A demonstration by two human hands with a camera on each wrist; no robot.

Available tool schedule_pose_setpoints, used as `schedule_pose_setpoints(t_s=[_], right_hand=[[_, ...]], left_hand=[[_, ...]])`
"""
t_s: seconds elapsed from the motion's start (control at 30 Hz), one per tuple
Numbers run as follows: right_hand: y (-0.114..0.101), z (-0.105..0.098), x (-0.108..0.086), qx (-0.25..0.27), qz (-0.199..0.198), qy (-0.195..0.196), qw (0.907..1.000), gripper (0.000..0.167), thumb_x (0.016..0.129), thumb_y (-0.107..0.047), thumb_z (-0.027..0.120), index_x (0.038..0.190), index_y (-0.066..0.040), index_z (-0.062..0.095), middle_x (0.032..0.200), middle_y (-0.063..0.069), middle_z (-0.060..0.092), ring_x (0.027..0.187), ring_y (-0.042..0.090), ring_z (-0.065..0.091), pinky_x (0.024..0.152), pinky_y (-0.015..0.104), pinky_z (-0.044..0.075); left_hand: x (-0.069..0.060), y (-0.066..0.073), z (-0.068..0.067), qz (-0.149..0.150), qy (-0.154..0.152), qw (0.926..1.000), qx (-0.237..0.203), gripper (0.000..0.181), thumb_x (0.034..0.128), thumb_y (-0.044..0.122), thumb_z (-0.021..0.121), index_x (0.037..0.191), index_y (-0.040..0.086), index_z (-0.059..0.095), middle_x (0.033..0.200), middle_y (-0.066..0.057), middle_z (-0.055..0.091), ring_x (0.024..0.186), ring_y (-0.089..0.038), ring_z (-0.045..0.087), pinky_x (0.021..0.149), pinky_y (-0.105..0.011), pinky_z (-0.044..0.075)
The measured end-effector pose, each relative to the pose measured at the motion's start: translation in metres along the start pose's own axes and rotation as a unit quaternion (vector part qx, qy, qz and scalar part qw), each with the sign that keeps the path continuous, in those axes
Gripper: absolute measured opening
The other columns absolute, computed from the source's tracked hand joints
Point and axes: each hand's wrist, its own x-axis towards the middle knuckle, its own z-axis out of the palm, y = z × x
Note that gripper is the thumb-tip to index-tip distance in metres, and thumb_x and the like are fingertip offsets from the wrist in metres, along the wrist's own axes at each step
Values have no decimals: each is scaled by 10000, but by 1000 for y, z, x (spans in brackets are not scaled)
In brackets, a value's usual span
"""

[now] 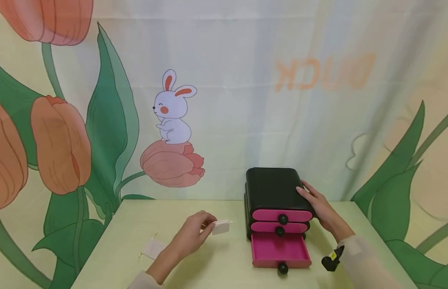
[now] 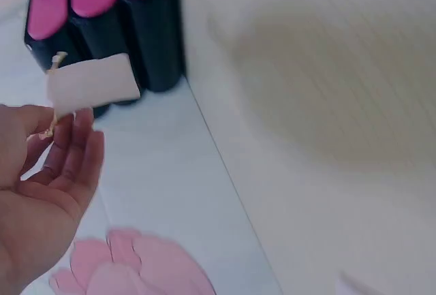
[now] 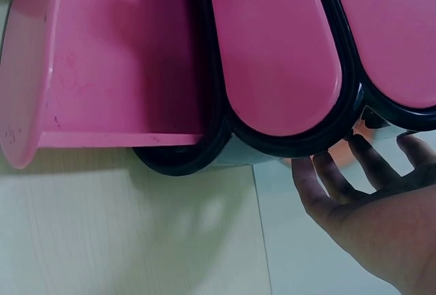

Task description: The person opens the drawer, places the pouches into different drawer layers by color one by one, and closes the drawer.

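Note:
Between the thumb and fingers of my left hand (image 1: 195, 235) is a small white drawstring pouch (image 1: 221, 228), raised above the table. The left wrist view shows the pouch (image 2: 94, 84) pinched near its cord end. My right hand (image 1: 319, 206) rests against the right side of a black drawer cabinet (image 1: 276, 188), thumb near the top edge and the other fingers along the side. The cabinet has three pink drawers with black knobs. Its bottom drawer (image 1: 281, 249) is pulled out and shows a bare pink inside; the upper two are closed.
A second white drawstring pouch (image 1: 154, 248) lies on the pale table (image 1: 224, 273), partly hidden by my left forearm. A curtain (image 1: 231, 100) printed with tulips and a rabbit hangs behind the table. A black device (image 1: 332, 259) is on my right wrist.

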Motion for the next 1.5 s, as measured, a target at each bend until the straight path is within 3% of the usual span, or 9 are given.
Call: schedule_pose_setpoints(t_s=[0.13,0.4,0.53,0.63,0.77,1.07,1.27,1.5], right_hand=[[3,1,2,68,42,-1,10000,882,1024,-677,544,1710,-357,91,1740,192,196,1550,432,310,1212,630,310],[4,3,0,41,-2,18,10000,882,1027,-678,533,1711,-348,86,1731,209,214,1550,436,310,1216,631,303],[4,3,-1,75,-2,38,10000,885,1026,-678,536,1712,-342,89,1726,214,227,1539,435,332,1214,628,308],[5,3,-2,96,25,23,9999,889,1026,-676,538,1713,-338,87,1722,219,235,1534,434,344,1215,627,309],[6,4,-2,72,31,53,10000,898,1023,-683,537,1714,-331,85,1720,224,237,1532,439,347,1213,632,309],[4,6,-1,149,-11,67,9999,888,1021,-679,547,1713,-339,106,1725,207,236,1536,434,338,1217,632,300],[2,6,-1,61,10,42,10000,898,1020,-687,539,1714,-330,95,1727,210,225,1540,440,327,1212,637,306],[0,1,-1,47,-20,95,9999,897,1018,-689,541,1714,-330,104,1727,207,228,1541,439,325,1213,642,300]], left_hand=[[4,17,18,-115,87,9969,-777,82,1045,100,682,1120,82,710,1033,-6,721,926,-139,706,789,-265,611],[9,42,57,-539,132,9859,-1577,87,1003,126,751,1088,142,743,1013,32,723,853,-88,693,762,-230,599],[12,52,80,-672,206,9727,-2210,72,996,115,740,1066,123,750,976,22,718,832,-100,697,733,-237,593],[15,57,96,-989,164,9570,-2721,79,990,112,730,1064,112,755,954,20,700,817,-113,698,685,-233,577],[20,61,113,-1217,245,9455,-3009,87,971,81,733,1054,79,762,917,6,687,778,-116,688,631,-219,563],[27,67,128,-1212,506,9514,-2785,57,937,30,761,990,48,748,846,7,695,705,-71,649,624,-204,555],[28,67,129,-1201,578,9617,-2393,69,928,19,770,946,71,727,823,33,674,690,-46,616,618,-204,535],[33,65,135,-1338,395,9546,-2631,63,939,2,761,955,51,725,812,49,671,671,-36,636,610,-193,546]])
